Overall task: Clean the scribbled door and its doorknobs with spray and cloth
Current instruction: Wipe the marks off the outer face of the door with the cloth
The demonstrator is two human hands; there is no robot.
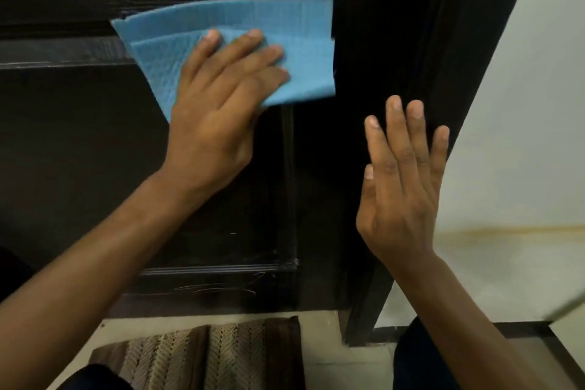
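Nearest, below the door [79,136]: striped mat [202,355] on pale floor [357,367]. Right hand [402,187] raised flat, fingers straight, empty, over the door's edge; contact unclear. Further up, left hand [221,95] pressing folded blue cloth [304,51] flat against the door, fingers spread. Soft, light, limp cloth; probably best pinned under the palm mid-fold. Dark grained panels, faint scratches low down. Pale wall [522,136] right of the door.

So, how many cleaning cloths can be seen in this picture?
1. The blue cloth lies flat against the dark door, pressed there by the left hand. Another may be out of view.
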